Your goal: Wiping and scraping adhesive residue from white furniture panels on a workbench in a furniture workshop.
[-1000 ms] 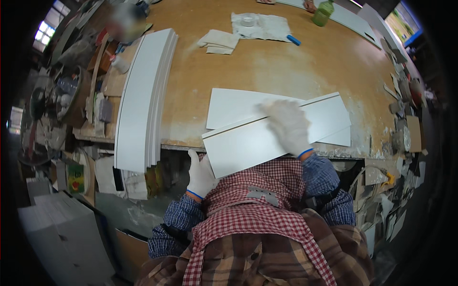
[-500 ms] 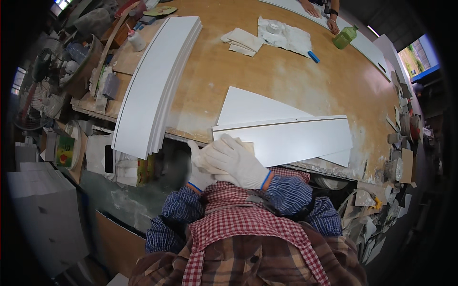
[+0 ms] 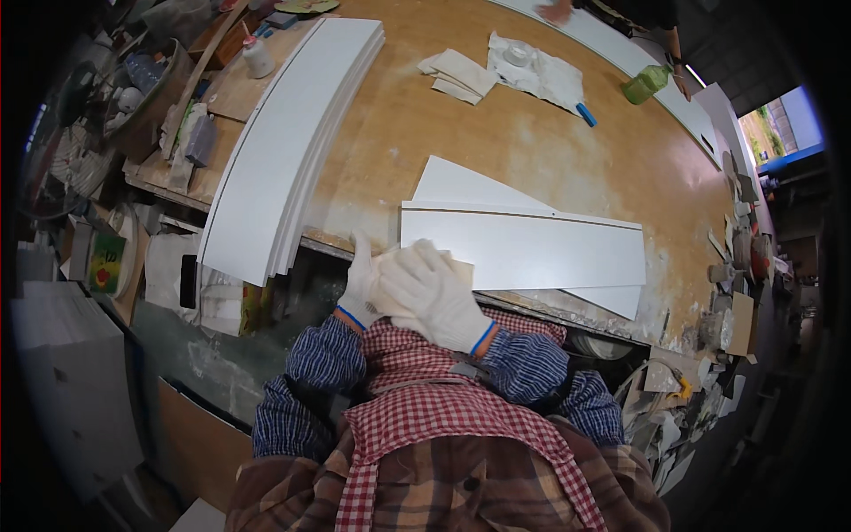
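In front of my body, at the table's front edge, my left hand (image 3: 359, 285) in a white knit glove holds a folded cream cloth (image 3: 461, 269), its thumb pointing up. My right hand (image 3: 434, 297), gloved alike, lies over the cloth with its fingers mostly stretched out; its palm side is hidden. Just beyond and to the right, a long white board (image 3: 541, 248) with a dark groove along its far edge lies crosswise on a second white board (image 3: 456, 184). Most of the cloth is covered by my hands.
A stack of white boards (image 3: 284, 133) stands left on the wooden table (image 3: 372, 177). Farther back lie folded cloths (image 3: 459, 75), a white sheet (image 3: 554, 75), a blue marker (image 3: 586, 114) and a green bottle (image 3: 645, 84). Another person's hand (image 3: 554, 11) is at a far white board. Scraps crowd the right edge.
The front white board has turned clockwise, its left end now farther back. My hands stay together on the cloth. The other person's hands have moved apart along the far board. My view has shifted slightly.
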Available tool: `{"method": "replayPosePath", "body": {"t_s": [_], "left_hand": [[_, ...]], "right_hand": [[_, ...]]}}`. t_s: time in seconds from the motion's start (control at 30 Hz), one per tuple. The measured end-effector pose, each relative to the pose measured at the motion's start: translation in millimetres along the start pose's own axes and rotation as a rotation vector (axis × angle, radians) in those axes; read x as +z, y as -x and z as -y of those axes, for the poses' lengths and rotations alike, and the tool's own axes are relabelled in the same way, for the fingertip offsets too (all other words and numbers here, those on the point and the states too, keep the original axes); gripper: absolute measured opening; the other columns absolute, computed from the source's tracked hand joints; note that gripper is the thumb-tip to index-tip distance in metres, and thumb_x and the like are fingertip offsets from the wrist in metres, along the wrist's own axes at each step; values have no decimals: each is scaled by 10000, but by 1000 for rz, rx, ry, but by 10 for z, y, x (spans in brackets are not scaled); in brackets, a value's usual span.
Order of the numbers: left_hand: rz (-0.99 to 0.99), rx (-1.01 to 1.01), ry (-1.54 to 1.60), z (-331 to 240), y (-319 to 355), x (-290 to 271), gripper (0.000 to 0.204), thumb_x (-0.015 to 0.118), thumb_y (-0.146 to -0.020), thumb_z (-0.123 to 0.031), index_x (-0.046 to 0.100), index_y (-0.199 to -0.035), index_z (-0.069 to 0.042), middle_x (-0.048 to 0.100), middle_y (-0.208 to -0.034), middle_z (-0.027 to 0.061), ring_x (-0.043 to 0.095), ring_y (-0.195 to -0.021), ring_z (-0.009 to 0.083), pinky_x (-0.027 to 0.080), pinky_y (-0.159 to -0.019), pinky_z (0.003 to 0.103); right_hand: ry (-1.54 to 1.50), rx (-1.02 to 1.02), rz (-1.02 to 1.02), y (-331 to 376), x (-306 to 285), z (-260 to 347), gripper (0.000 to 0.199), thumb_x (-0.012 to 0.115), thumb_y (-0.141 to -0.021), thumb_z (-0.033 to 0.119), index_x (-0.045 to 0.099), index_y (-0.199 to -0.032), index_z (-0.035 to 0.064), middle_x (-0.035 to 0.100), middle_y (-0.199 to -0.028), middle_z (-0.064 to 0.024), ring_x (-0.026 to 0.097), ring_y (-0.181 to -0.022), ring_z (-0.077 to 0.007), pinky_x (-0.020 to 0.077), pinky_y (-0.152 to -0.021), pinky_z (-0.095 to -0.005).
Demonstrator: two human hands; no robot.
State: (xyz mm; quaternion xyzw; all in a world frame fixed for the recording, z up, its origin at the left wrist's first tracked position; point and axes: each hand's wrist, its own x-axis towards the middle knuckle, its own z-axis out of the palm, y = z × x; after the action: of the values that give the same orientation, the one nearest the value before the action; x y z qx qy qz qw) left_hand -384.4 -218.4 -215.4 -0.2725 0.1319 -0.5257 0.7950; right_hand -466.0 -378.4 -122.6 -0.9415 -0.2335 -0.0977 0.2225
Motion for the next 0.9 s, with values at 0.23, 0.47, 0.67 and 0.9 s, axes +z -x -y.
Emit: {"method": "replayPosePath", "body": {"t_s": [0.23,0.47,0.67,0.9], "left_hand": [[-371,123,-863,106,-9,178,1098,161,-999,-832,242,-1627,65,379,-1634,270,417,-1494,414,363,-1189,653],[-557,70,-1312,227,-135,262,546,549,-1068,-120,370,-1565,18,566,-1458,170,653,-1260,300,625,-962,523],[-514,116,-1095,68,-97,155,614,415,-1133,-458,370,-1597,-59,521,-1554,148,590,-1353,335,556,-1044,579],[-357,380,-1006,-126,-27,-35,944,346,-1020,-785,399,-1579,-27,518,-1555,165,474,-1450,357,389,-1220,490]], "right_hand": [[76,11,185,535,-739,-582,588,703,-873,290,576,-1427,142,578,-1257,-92,516,-1185,-322,403,-1048,-473],[518,556,-174,1152,-749,-1348,597,638,-888,259,560,-1451,75,564,-1431,-139,498,-1256,-356,329,-1105,-497],[209,118,-141,-420,-50,-763,472,661,-889,321,613,-1334,172,577,-1198,-98,504,-1209,-300,327,-1108,-508],[163,-103,14,-238,-26,-180,471,671,-884,338,615,-1329,194,575,-1159,-79,507,-1202,-300,358,-1109,-550]]}}
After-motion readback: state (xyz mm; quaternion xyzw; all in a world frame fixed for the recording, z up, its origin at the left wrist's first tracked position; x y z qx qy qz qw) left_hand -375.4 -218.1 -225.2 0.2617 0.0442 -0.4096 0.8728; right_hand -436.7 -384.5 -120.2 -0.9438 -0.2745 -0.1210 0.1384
